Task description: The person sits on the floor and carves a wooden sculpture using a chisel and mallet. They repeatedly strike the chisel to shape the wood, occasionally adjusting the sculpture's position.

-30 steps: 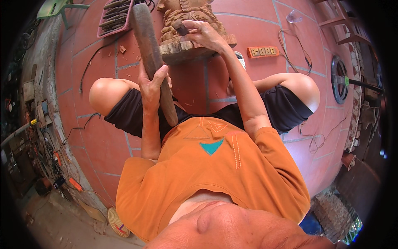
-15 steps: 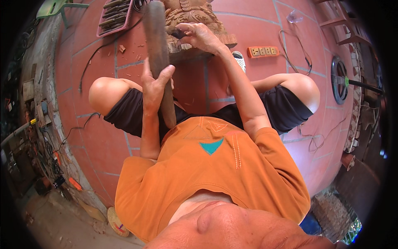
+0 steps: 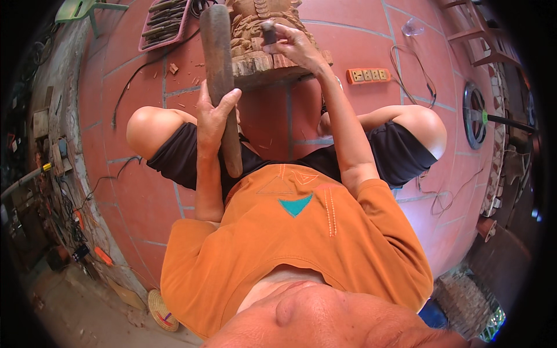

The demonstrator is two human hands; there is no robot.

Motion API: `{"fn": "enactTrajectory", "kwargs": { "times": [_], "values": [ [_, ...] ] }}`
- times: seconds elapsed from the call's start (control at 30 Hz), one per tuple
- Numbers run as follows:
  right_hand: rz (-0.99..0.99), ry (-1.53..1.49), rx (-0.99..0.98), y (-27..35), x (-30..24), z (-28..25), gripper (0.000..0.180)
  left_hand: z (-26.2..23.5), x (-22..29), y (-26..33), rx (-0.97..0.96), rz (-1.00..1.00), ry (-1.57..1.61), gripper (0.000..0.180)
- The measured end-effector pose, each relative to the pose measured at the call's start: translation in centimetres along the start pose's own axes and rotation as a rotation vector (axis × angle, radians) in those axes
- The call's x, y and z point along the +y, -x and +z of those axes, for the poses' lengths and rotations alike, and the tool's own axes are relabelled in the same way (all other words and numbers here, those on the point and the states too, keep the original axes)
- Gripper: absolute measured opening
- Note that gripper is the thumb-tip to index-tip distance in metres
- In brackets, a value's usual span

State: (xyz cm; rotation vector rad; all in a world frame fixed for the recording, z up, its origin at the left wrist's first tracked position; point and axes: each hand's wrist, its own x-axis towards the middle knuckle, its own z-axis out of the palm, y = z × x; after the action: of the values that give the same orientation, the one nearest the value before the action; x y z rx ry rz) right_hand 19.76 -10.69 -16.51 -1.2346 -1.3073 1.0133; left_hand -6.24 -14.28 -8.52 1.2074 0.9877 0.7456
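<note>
My left hand [image 3: 212,119] is closed around a long, worn wooden mallet [image 3: 217,55], its thick end pointing away from me and its narrower end near my lap. My right hand [image 3: 297,47] pinches a short, dark chisel [image 3: 268,35] with a pale, battered top. It stands roughly upright over a carved wooden piece [image 3: 243,42], in front of my crossed legs. Whether the chisel's lower end touches the wood I cannot tell. The carving shows layered relief above a rough, blocky base [image 3: 264,65].
A pink basket [image 3: 184,29] of carving tools sits far left, with a black cable running beside it. Wood chips [image 3: 173,68] dot the red tiles. Farther right are an orange power strip [image 3: 369,75] with its cord, a wooden chair [image 3: 484,37] and a black-rimmed wheel [image 3: 476,116].
My right hand has shifted slightly right and away, and the chisel in it has turned more upright. The mallet, blurred before, now shows sharply and has barely moved.
</note>
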Motion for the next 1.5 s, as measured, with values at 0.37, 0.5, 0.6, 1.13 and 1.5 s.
{"fn": "enactTrajectory", "kwargs": {
  "times": [0.37,0.5,0.6,1.13,1.5],
  "values": [
    [0.086,0.119,-0.055,0.6,-1.2,0.6,0.042,-0.1,-0.5,0.6,-0.010,0.009,-0.041,0.030],
    [0.099,0.110,-0.057,0.6,-0.7,0.8,0.043,0.2,-0.2,0.8,0.002,-0.004,-0.020,0.033],
    [0.085,0.126,-0.064,0.7,-0.9,1.0,0.043,0.3,-0.1,0.8,-0.001,0.001,-0.001,0.033],
    [-0.019,0.296,-0.042,0.5,-1.0,1.7,0.047,0.6,-0.4,0.6,0.005,0.055,0.070,0.030],
    [0.043,0.339,-0.058,0.8,-2.0,1.6,0.053,0.9,-0.4,0.0,-0.082,0.033,-0.163,0.041]
  ]
}}
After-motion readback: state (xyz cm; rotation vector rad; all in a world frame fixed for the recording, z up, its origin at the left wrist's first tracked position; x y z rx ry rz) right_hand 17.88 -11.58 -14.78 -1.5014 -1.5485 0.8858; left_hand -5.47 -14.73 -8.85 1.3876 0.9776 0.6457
